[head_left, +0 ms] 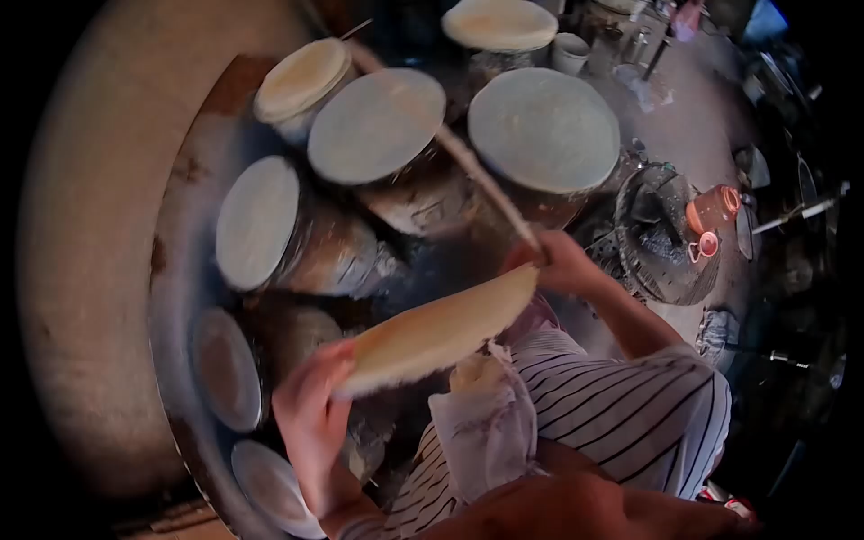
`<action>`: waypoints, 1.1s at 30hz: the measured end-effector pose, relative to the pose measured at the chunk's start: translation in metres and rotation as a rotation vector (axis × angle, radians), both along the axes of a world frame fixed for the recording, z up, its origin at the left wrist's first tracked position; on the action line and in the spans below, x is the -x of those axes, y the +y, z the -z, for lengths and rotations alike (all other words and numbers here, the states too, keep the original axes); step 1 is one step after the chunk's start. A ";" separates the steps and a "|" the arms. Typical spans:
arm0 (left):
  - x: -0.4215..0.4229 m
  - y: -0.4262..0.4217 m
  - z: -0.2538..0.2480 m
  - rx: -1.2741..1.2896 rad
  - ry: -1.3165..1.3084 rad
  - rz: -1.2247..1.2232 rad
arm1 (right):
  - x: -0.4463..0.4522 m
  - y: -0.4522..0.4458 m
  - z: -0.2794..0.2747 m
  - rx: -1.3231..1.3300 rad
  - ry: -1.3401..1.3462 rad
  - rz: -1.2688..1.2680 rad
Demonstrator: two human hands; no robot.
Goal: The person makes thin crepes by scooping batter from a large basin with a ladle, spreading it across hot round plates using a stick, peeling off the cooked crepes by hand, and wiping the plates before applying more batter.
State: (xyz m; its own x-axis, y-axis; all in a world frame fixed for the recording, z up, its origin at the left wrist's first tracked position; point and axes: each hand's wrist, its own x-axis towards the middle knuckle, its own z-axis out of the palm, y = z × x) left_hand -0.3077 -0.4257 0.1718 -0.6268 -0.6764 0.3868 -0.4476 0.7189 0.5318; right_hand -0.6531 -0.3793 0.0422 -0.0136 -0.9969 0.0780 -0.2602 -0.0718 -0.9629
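A broad, thin, tan flatbread [441,333] is held tilted across my lap, its near edge curving down. My left hand [310,400] grips its left end, thumb and fingers closed around the edge. At its right end, my right hand [562,264] is closed on a long wooden stick [490,189], which slants away to the upper left. Whether the right fingers also pinch the flatbread cannot be made out. Below the flatbread, a whitish cloth [490,423] hangs over my striped clothing [603,405].
Round pale griddle tops [544,130] on clay-like stoves curve around my front and left. Stacks of flatbread [301,79] stand at the back. To the right are a dark round brazier [661,234], an orange container [714,210] and a white cup [570,54].
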 end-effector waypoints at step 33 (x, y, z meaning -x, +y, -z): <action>0.498 -0.284 0.140 -0.011 0.137 0.337 | 0.400 -0.115 0.095 -0.089 -0.174 0.882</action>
State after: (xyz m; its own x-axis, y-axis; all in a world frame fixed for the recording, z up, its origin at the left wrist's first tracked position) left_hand -0.8059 -0.7101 0.0321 -0.7580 -0.4454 0.4764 -0.1112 0.8080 0.5786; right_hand -1.0535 -0.4942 -0.0529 -0.7801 -0.6212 -0.0738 -0.0354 0.1617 -0.9862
